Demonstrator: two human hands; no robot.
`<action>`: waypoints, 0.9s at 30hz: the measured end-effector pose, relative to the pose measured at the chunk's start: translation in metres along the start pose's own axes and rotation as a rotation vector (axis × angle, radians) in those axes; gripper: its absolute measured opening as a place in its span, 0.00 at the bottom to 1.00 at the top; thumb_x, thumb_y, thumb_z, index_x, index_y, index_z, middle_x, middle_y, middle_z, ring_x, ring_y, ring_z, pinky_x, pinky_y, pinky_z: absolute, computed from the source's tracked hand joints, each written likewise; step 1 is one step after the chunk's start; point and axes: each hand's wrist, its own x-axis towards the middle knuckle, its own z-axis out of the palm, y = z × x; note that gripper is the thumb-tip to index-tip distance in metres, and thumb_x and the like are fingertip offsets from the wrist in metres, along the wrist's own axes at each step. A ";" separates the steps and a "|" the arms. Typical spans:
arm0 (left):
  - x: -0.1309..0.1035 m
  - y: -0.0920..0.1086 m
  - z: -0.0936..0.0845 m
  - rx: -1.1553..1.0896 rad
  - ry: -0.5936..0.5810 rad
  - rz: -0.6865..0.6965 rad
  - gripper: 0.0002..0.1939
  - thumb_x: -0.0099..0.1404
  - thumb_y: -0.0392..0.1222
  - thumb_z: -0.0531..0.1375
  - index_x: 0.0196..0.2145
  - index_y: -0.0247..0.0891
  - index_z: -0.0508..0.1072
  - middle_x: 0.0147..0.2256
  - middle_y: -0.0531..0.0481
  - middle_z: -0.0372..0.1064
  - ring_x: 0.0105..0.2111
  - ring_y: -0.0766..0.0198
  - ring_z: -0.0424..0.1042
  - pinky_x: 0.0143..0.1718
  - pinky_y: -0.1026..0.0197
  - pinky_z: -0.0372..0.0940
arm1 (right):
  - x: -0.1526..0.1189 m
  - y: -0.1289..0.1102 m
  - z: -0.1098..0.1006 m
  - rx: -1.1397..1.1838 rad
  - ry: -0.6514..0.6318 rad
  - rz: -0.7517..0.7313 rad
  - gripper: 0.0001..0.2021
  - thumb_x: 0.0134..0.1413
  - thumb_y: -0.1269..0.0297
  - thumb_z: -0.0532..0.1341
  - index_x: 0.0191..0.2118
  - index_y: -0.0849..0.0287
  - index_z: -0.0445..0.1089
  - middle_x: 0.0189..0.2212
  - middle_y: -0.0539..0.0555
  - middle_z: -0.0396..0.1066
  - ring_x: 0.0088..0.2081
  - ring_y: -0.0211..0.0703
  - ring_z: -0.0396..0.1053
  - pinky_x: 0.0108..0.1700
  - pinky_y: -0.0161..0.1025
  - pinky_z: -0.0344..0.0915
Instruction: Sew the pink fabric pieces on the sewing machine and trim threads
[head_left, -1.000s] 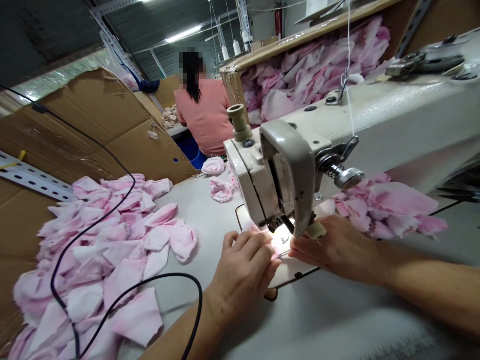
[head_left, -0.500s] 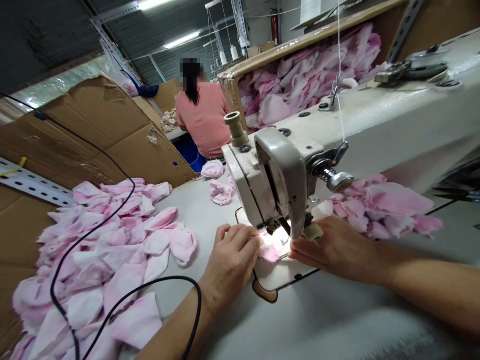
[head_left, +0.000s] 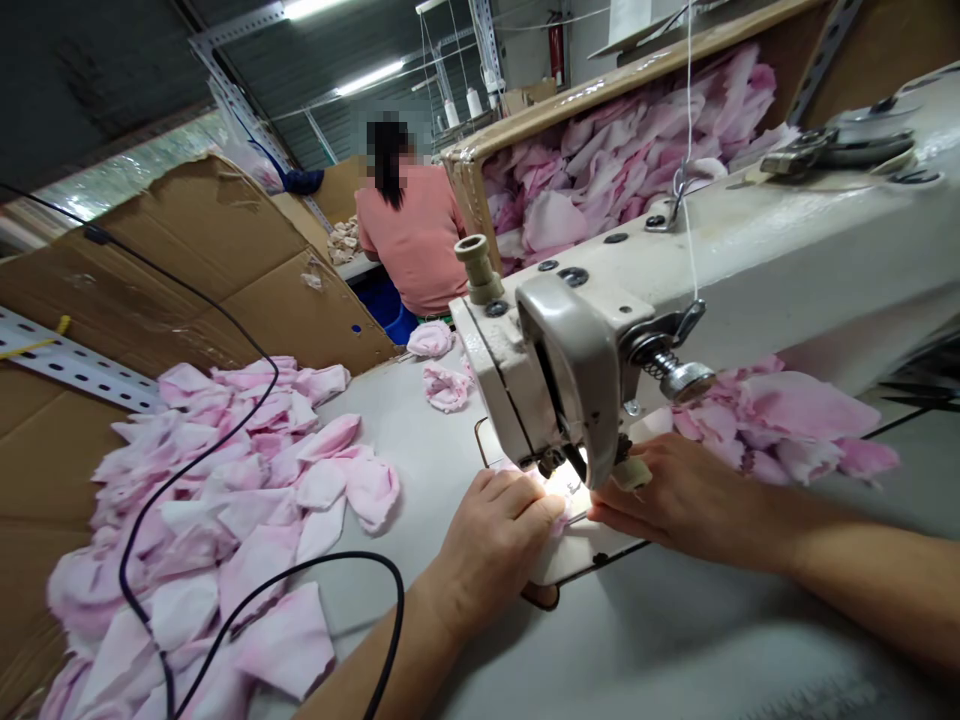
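A small pink-and-white fabric piece [head_left: 559, 518] lies under the lit needle area of a sewing machine [head_left: 574, 370]. My left hand [head_left: 499, 530] is closed on its near left side, thumb and fingertips close to the needle, covering most of the cloth. To the right of the needle, my right hand [head_left: 667, 490] rests low with its fingers pressed together, the tips at the lit plate. The machine head and its lever partly hide those fingers, and what they hold cannot be made out. Behind my right wrist sits a bunch of pink fabric pieces [head_left: 802, 415].
A heap of pink fabric pieces [head_left: 247, 520] covers the left of the table, crossed by a black cable [head_left: 124, 560]. Two gathered pink pieces [head_left: 445, 388] lie behind the machine. Cardboard [head_left: 172, 260] borders the table. A large box [head_left: 469, 205] holds more fabric; a person [head_left: 412, 235] sits beyond.
My left hand has moved right, closer to the needle, and now hides more of the fabric piece. My right hand stays at the plate. The whole view has shifted slightly.
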 end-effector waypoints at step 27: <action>0.000 -0.006 0.009 0.132 0.090 0.061 0.11 0.72 0.34 0.50 0.42 0.39 0.71 0.40 0.48 0.73 0.41 0.58 0.70 0.42 0.55 0.64 | -0.059 0.046 -0.111 -0.198 -0.218 0.489 0.14 0.64 0.56 0.56 0.28 0.57 0.69 0.22 0.51 0.68 0.23 0.41 0.64 0.28 0.39 0.55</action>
